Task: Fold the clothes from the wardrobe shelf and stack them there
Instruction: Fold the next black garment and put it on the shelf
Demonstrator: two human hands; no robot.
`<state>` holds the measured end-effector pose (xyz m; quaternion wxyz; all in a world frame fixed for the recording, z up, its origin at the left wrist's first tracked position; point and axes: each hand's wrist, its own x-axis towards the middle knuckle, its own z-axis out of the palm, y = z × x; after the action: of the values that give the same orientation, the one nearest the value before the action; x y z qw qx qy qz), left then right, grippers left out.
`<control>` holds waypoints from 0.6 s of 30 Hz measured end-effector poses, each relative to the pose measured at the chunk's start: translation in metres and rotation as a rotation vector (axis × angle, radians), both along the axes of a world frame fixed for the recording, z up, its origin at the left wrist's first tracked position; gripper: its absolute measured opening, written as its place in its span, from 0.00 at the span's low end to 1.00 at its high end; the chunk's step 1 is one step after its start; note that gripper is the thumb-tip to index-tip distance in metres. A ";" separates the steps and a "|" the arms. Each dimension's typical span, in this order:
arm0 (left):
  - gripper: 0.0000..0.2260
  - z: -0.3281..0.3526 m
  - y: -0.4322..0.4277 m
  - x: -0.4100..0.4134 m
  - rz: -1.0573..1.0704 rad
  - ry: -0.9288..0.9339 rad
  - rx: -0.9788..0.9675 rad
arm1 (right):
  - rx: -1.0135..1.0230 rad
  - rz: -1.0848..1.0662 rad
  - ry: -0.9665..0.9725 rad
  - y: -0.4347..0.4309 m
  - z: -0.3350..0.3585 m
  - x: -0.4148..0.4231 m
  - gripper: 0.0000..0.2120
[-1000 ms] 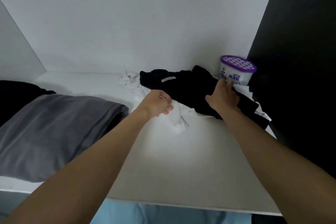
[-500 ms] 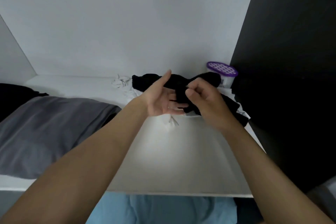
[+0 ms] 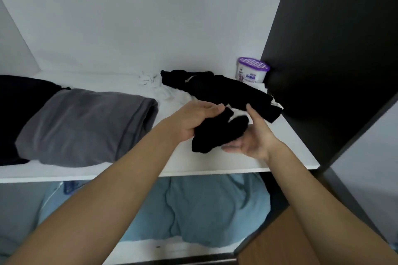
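Gripping a small black garment [image 3: 217,133], the left hand [image 3: 191,120] curls its fingers over the top of the bundle, thumb tucked against the cloth. It's all happening over the front right part of the wardrobe shelf [image 3: 193,171]! The right hand [image 3: 252,140] lies open just beside it, palm turned up and inward, thumb pointing up. Its fingers reach under the dangling black fabric, though the fingertips are blurred. Whether the garment's lower end brushes the shelf or hangs clear of it, I cannot tell.

Behind the hands, toward the back right, a black pile [image 3: 228,92] sprawls loosely, unfolded, on top of white clothes [image 3: 170,92] that spill out to its left. A crumpled bit of white reaches the back wall.

Over on the left half of the shelf lies a grey folded garment [image 3: 86,127], its near edge close to the shelf's front edge. A dark garment [image 3: 19,103] is tucked against it at the far left.

Back right corner: a purple-lidded tub [image 3: 253,70] stands upright against the dark side panel [image 3: 333,49]. Below the shelf, blue fabric [image 3: 215,211] lies bunched up.
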<state>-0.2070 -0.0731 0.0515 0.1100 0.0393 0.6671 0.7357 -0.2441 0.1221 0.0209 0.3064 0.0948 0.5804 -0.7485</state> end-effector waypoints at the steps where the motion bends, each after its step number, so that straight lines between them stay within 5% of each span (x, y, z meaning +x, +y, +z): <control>1: 0.08 -0.002 -0.003 0.014 -0.105 0.003 -0.004 | -0.053 0.022 -0.043 -0.010 0.001 0.003 0.37; 4: 0.07 -0.018 -0.015 0.047 -0.345 -0.030 -0.071 | -0.007 0.024 -0.005 -0.045 0.011 0.018 0.22; 6: 0.09 -0.026 -0.024 0.060 -0.236 -0.053 -0.167 | 0.025 -0.077 0.133 -0.061 0.019 0.031 0.11; 9: 0.16 -0.039 -0.040 0.063 0.171 -0.206 -0.102 | -0.004 -0.112 0.435 -0.061 0.028 0.058 0.16; 14: 0.28 -0.037 -0.036 0.055 0.117 -0.356 0.488 | 0.275 0.203 0.508 -0.029 -0.005 0.142 0.18; 18: 0.21 -0.045 -0.003 0.059 0.432 -0.353 0.347 | 0.531 0.405 0.323 -0.003 -0.043 0.183 0.15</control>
<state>-0.1479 -0.0761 0.0065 0.0569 -0.2132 0.4955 0.8401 -0.0608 0.1194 -0.0217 0.3175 -0.0650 0.8022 -0.5014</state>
